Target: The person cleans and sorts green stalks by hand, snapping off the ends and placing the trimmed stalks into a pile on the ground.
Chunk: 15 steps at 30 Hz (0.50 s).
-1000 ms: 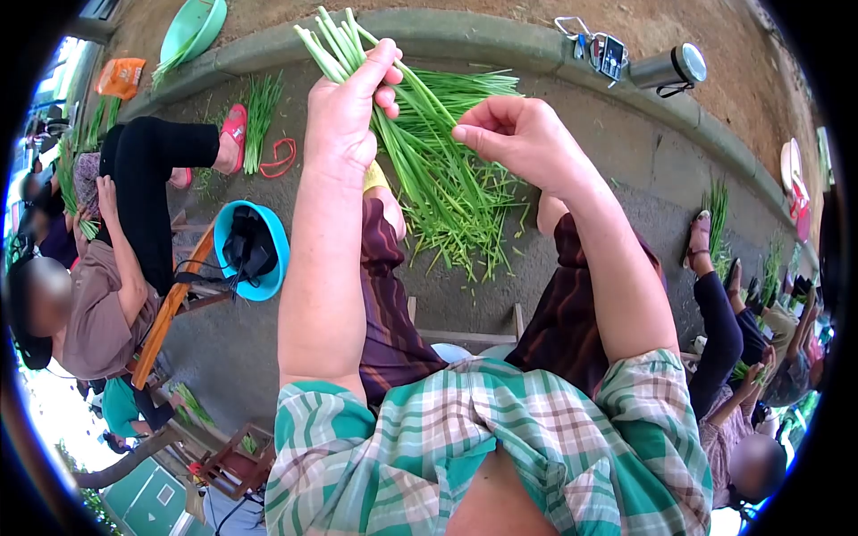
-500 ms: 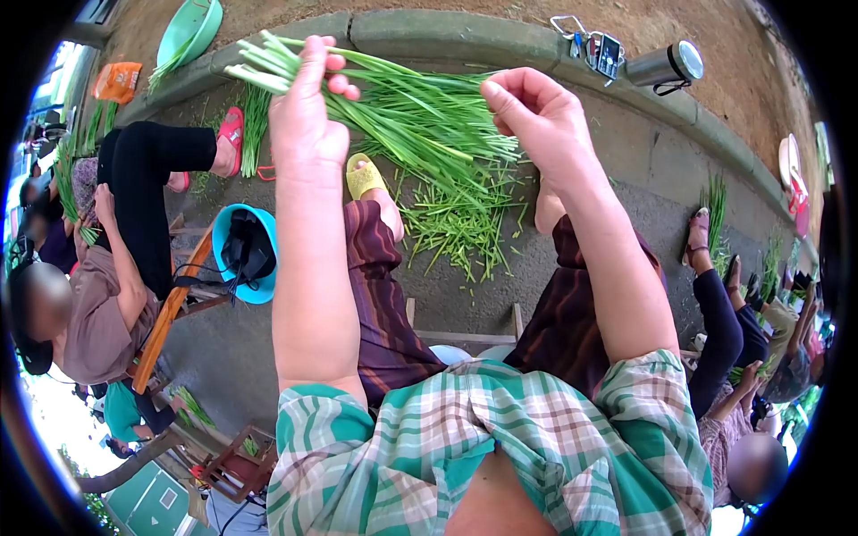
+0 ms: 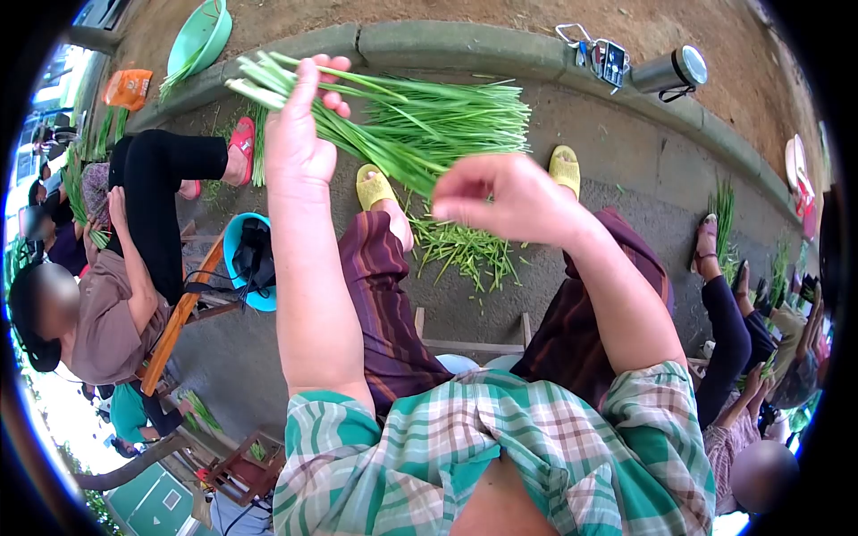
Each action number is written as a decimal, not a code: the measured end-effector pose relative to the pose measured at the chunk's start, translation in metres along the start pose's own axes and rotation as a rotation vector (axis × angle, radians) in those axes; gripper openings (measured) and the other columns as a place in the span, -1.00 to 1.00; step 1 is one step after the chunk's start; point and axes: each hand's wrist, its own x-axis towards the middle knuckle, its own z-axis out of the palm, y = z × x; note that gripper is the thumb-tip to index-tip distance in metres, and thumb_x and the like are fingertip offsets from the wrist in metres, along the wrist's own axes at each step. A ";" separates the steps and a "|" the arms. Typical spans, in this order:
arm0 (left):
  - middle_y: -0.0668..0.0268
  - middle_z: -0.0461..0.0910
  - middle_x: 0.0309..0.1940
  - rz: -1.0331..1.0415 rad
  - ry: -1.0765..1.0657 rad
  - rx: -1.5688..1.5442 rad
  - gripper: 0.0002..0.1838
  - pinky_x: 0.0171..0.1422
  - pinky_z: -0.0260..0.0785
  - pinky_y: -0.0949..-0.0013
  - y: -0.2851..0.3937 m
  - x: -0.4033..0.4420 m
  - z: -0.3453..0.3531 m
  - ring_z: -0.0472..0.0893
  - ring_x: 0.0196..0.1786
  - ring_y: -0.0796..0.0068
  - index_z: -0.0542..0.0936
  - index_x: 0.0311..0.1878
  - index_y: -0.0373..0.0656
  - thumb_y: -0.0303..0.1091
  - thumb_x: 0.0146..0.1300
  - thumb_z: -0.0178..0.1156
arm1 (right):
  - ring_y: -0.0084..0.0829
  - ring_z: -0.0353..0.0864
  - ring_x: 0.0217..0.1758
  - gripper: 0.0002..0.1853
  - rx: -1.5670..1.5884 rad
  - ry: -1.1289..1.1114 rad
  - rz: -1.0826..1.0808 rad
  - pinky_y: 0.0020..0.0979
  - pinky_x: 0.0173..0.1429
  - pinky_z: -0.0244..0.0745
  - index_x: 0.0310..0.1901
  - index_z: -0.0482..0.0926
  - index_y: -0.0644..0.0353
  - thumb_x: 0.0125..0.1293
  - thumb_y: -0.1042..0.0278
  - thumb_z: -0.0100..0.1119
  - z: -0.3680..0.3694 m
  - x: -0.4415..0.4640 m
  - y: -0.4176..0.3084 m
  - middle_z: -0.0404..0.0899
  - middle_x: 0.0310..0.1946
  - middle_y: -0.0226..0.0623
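Observation:
A bunch of long green stalks (image 3: 357,136) with pale ends lies in my left hand (image 3: 308,134), gripped between thumb and fingers. The pale ends point to the upper left, and the green tips reach toward my right hand (image 3: 509,198). That hand is blurred, with thumb and fingers curled close together beside the tips; whether anything is between them cannot be made out. Behind the bunch, a larger pile of green stalks (image 3: 474,116) rests on the ground. Short cut green pieces (image 3: 469,250) are scattered below it, between my feet.
A concrete curb (image 3: 465,45) crosses the top, with a metal flask (image 3: 666,73) and a small device (image 3: 611,64) on it. At left are a seated person, a blue bucket (image 3: 235,268) and a green basin (image 3: 192,37). More people sit at right.
My right hand has moved down and toward the bunch's tips. The bunch swung to point left earlier and has since stayed nearly in place. My right foot now shows in a yellow slipper.

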 end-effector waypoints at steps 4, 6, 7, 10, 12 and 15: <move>0.24 0.69 -0.24 -0.024 -0.129 0.287 -0.75 -0.34 0.36 0.55 -0.014 -0.015 0.031 0.46 -0.42 0.66 0.64 -0.13 -0.21 -0.21 0.37 0.21 | -0.54 0.63 -0.19 -0.66 0.285 0.542 0.020 -0.47 -0.10 0.56 -0.07 0.61 0.29 0.33 0.16 0.28 -0.012 0.017 -0.001 0.68 -0.23 -0.28; 0.28 0.69 -0.26 -0.090 -0.267 0.304 -0.76 -0.34 0.35 0.55 -0.021 -0.022 0.043 0.45 -0.42 0.67 0.65 -0.14 -0.18 -0.20 0.37 0.21 | -0.45 0.65 -0.09 -0.57 0.172 0.598 0.003 -0.42 -0.02 0.56 0.03 0.57 0.32 0.34 0.10 0.26 -0.011 0.019 0.013 0.66 -0.14 -0.21; 0.31 0.69 -0.26 -0.118 -0.306 0.285 -0.77 -0.34 0.35 0.56 -0.024 -0.024 0.047 0.46 -0.40 0.69 0.65 -0.14 -0.16 -0.19 0.37 0.21 | -0.41 0.64 -0.04 -0.53 0.073 0.565 -0.009 -0.39 0.02 0.55 0.06 0.56 0.33 0.35 0.07 0.24 -0.008 0.021 0.021 0.65 -0.09 -0.16; 0.29 0.66 -0.20 -0.214 -0.372 0.167 -0.72 -0.30 0.39 0.54 -0.030 -0.025 0.053 0.46 -0.38 0.71 0.61 -0.02 -0.21 -0.20 0.39 0.20 | -0.33 0.69 -0.08 -0.51 0.200 0.323 0.094 -0.33 0.00 0.56 0.05 0.57 0.37 0.38 0.03 0.18 -0.002 0.015 0.016 0.70 -0.17 -0.10; 0.27 0.65 -0.20 -0.219 -0.354 0.114 -0.72 -0.30 0.39 0.54 -0.033 -0.027 0.057 0.46 -0.38 0.70 0.60 -0.01 -0.22 -0.22 0.38 0.21 | -0.41 0.71 -0.24 -0.60 0.152 0.301 0.128 -0.32 -0.15 0.55 -0.06 0.63 0.32 0.40 0.07 0.15 0.003 0.017 0.021 0.71 -0.36 -0.17; 0.25 0.65 -0.19 -0.209 -0.327 0.064 -0.71 -0.29 0.40 0.54 -0.036 -0.030 0.060 0.46 -0.39 0.69 0.60 0.01 -0.24 -0.24 0.36 0.23 | -0.49 0.68 -0.38 -0.66 0.128 0.405 0.107 -0.32 -0.26 0.52 -0.16 0.65 0.28 0.42 0.11 0.12 0.007 0.018 0.018 0.69 -0.48 -0.24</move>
